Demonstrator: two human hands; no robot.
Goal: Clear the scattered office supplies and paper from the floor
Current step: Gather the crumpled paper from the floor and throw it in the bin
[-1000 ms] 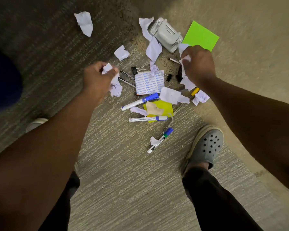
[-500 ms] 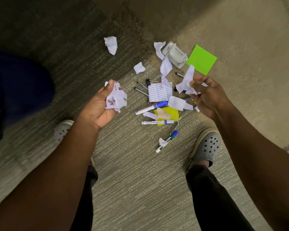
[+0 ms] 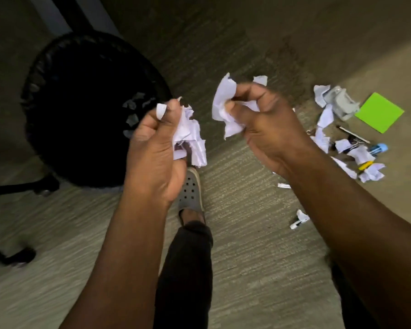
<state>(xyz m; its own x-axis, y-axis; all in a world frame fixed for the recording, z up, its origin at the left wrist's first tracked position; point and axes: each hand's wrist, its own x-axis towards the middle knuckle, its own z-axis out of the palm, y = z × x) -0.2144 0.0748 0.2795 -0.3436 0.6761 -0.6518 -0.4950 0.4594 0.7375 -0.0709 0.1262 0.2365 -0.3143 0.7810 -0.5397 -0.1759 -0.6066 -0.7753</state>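
Bits of paper could slip out and fall back on the carpet point(image 3: 247, 245). My left hand point(image 3: 156, 148) holds a bunch of small torn scraps point(image 3: 190, 136), and some stick out loose past my fingers. If I swing my hand too fast, or let go too soon, they may miss the black bin point(image 3: 90, 108) and land beside it. The bin is just to the left of my left hand, so I think I should get right over its mouth before I let go. I can see a few pale bits down inside it. My foot in the gray shoe point(image 3: 190, 193) is right under my left hand, so a dropped scrap could land there and get stepped on.

My left hand is curled tight around its bunch, thumb on top. My right hand point(image 3: 266, 124) is closed too, and it pinches a bigger crumpled white paper point(image 3: 223, 108) between thumb and fingers. The two hands are near each other but do not touch.

Lots of stuff is on the floor at my right: more torn paper point(image 3: 323, 117), a green sticky pad point(image 3: 379, 112), a gray hole punch point(image 3: 342, 103), and a marker point(image 3: 299, 220) closer to me. That pile is well apart from the bin.
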